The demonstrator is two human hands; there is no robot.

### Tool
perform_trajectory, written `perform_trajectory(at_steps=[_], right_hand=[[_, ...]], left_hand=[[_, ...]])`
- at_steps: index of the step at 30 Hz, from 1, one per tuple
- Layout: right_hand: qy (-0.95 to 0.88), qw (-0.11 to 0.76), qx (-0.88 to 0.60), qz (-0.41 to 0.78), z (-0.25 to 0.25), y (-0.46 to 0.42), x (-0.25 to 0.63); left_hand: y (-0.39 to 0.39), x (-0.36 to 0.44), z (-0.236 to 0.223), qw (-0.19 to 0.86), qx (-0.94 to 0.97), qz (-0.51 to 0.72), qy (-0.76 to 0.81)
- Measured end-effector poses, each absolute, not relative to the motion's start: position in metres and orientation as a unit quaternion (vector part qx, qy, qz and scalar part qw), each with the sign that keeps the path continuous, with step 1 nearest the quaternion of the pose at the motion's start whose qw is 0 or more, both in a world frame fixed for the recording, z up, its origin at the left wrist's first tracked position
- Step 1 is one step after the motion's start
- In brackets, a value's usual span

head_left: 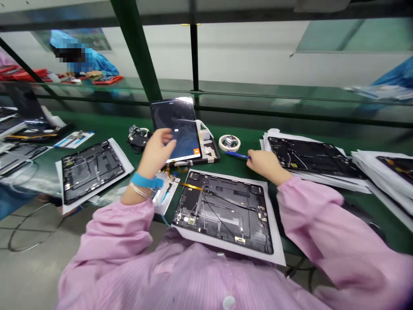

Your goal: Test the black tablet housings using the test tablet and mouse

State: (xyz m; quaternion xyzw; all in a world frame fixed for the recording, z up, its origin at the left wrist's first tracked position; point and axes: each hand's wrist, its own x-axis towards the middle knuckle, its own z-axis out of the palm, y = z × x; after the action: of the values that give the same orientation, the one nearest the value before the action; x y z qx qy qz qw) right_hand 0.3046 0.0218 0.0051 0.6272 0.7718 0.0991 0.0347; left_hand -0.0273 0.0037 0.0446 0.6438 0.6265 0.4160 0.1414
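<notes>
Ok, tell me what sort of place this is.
Most likely an electronics workshop or factory line. An opened, tablet-like shell with bare wiring lies before the person, similar shells lie to either side along the green bench, and a co-worker in blue bends over another bench.

No text, brand, number or sign we can read. On the upright screen we note a small white mark and, at a lower corner, an orange patch; any lettering too small. Yellowish square on the open housing: illegible to us. Wall picture, far left: blurred, no words made out.
</notes>
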Motion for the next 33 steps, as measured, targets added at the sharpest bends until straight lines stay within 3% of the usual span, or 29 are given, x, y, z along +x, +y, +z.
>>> perform_trajectory(at_steps=[2,4,6,9,13,15,19,23,33], right_hand=[[0.761,-0.06,0.639,0.101,0.02,-0.001,0.315],[0.755,-0.208,0.619,0.066,0.037,-0.03,0.324],[0.743,-0.341,0.575,-0.007,0.05,-0.06,0.331],[0.683,-0.444,0.555,-0.166,0.048,-0.096,0.335],[0.563,-0.453,0.597,-0.348,0.005,-0.12,0.338],[0.53,-0.445,0.62,-0.369,-0.018,-0.124,0.338],[0.557,-0.454,0.632,-0.292,-0.043,-0.127,0.333],[0.59,-0.445,0.635,-0.226,-0.046,-0.129,0.329],[0.636,-0.405,0.625,-0.205,-0.048,-0.127,0.328]], left_hand=[[0.014,-0.07,0.028,0.089,0.613,0.278,0.734],[0.021,-0.098,0.012,0.094,0.61,0.177,0.767],[0.021,-0.11,0.003,0.12,0.62,0.145,0.762],[0.007,-0.104,0.008,0.101,0.656,0.11,0.74],[-0.015,-0.065,0.028,-0.009,0.696,0.163,0.699],[-0.023,-0.033,0.033,0.075,0.763,0.166,0.62],[-0.029,0.025,0.028,0.269,0.854,0.002,0.445],[-0.026,0.045,0.015,0.259,0.867,-0.093,0.415],[-0.022,0.035,0.003,0.309,0.869,-0.072,0.379]])
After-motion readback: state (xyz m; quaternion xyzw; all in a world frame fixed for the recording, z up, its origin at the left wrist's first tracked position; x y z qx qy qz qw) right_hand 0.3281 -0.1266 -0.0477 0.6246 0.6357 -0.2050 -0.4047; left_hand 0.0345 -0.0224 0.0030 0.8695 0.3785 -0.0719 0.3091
